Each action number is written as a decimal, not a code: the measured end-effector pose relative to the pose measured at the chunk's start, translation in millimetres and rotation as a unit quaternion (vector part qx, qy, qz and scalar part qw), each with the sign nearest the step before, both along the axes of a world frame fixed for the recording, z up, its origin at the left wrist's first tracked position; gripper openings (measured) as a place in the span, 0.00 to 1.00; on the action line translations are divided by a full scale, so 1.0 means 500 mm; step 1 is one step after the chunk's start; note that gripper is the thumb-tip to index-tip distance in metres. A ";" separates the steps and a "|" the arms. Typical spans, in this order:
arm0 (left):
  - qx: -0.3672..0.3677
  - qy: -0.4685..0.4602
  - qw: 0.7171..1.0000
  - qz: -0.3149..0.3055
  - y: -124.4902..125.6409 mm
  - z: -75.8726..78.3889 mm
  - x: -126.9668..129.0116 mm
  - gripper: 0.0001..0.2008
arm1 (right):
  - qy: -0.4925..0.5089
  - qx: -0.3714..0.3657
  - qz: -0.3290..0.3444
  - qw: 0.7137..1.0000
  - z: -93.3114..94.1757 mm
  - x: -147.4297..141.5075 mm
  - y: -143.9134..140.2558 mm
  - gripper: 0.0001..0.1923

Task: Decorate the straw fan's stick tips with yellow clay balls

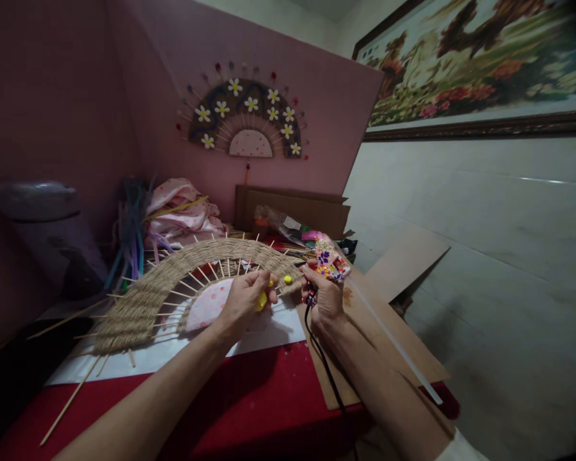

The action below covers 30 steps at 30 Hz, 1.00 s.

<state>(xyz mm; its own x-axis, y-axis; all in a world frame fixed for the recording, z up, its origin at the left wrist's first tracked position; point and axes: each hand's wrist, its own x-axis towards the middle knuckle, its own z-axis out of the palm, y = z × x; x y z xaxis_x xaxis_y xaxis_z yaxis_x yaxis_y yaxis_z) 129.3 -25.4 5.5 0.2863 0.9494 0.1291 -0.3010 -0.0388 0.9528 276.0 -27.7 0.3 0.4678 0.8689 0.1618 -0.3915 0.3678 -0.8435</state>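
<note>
My left hand [244,296] pinches a small yellow piece [261,301] over the inner edge of a woven straw fan [139,301] with wooden sticks poking out. A second yellow piece [287,279] sits on the fan's right end. My right hand [324,296] grips a glue gun [331,262] wrapped in flowered tape, its nozzle pointing left toward the fan. A black cord [326,368] drops from it, and a clear glue stick [393,342] trails out behind it to the right.
The fan lies on white paper [173,355] over a red table [249,403]. Brown cardboard [403,262] lies at right. A finished flowered fan [244,118] hangs on the pink wall. Pink cloth [185,214], ribbons and craft clutter crowd the back; a grey container [48,230] stands left.
</note>
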 end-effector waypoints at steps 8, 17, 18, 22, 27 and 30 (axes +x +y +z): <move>-0.032 -0.049 0.998 -0.001 0.001 0.007 -0.002 0.21 | 0.040 -0.013 0.016 0.999 -0.003 0.006 0.006 0.17; -0.012 -0.054 0.998 -0.023 -0.003 0.010 0.000 0.21 | 0.041 -0.012 0.028 0.999 0.008 -0.002 -0.001 0.16; -0.014 -0.057 0.998 -0.024 -0.004 0.010 0.000 0.21 | 0.038 -0.012 0.028 0.999 0.010 -0.004 -0.002 0.16; -0.028 -0.053 0.998 -0.011 -0.005 0.011 0.001 0.21 | 0.035 -0.025 0.036 0.998 0.012 -0.007 -0.004 0.16; -0.015 -0.051 0.999 -0.007 -0.002 0.008 0.001 0.20 | 0.026 -0.021 0.070 0.997 0.001 -0.003 -0.004 0.18; -0.012 -0.059 0.998 -0.022 -0.002 0.008 0.001 0.21 | 0.008 0.000 0.101 0.995 -0.002 -0.003 -0.003 0.17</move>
<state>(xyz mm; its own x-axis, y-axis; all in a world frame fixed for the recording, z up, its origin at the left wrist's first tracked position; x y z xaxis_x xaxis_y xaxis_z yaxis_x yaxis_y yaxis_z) 129.9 -26.4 9.6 0.3127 0.9391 0.1422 -0.4125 -0.0006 0.9109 274.6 -29.1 -0.9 0.2859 0.9456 0.1550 -0.4709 0.2795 -0.8367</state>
